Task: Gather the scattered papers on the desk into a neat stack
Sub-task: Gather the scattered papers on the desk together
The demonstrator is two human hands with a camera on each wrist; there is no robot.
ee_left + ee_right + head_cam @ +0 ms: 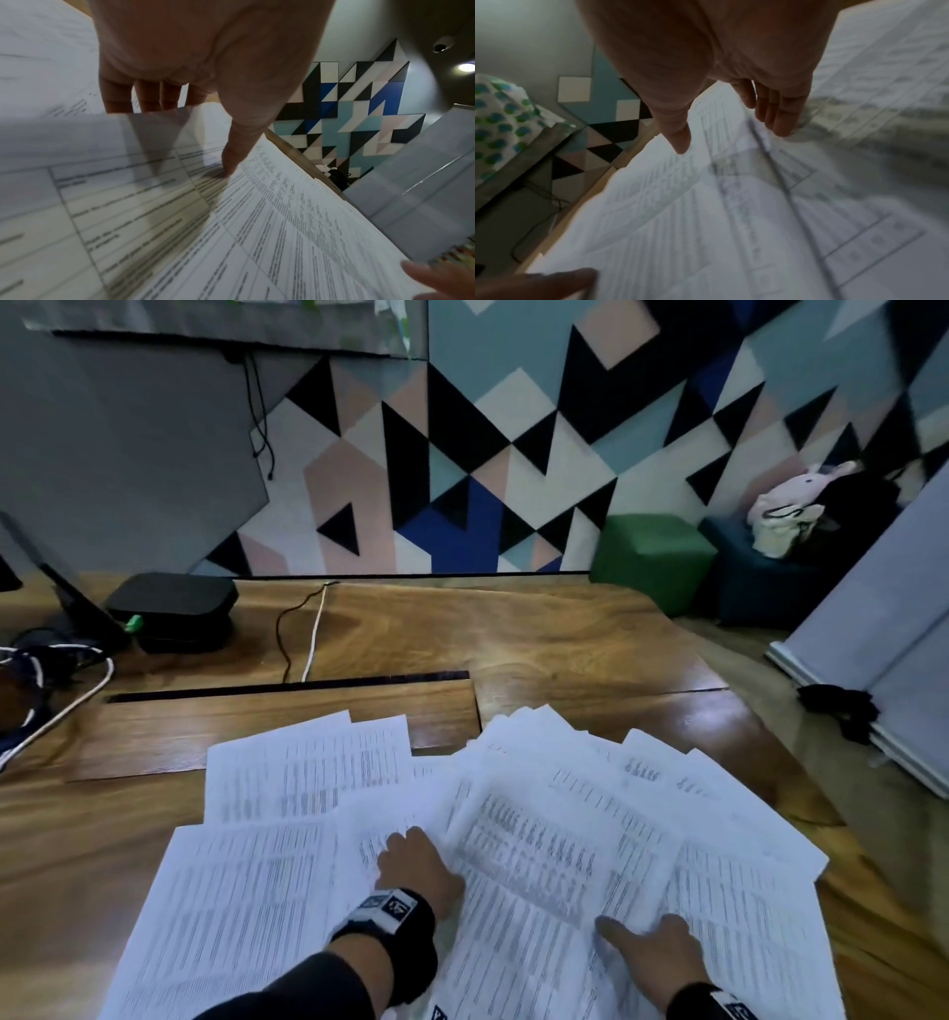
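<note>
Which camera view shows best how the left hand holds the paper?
The left wrist view: the left hand has its fingers behind a lifted sheet and its thumb on the front. The head view shows only its back; the right wrist view, one blurred fingertip.

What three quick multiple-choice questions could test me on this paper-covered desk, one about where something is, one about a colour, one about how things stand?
1. Where does the black box sit?
A. far left of the desk
B. on the papers
C. on the floor

2. What colour is the cube stool beyond the desk?
A. red
B. green
C. yellow

3. How do the papers lie?
A. in one squared stack
B. fanned out and overlapping
C. rolled up

Answers:
1 A, it rests by the cables at the far left.
2 B, its fabric is plainly green.
3 B, sheets spread at many angles under the left hand and right hand.
</note>
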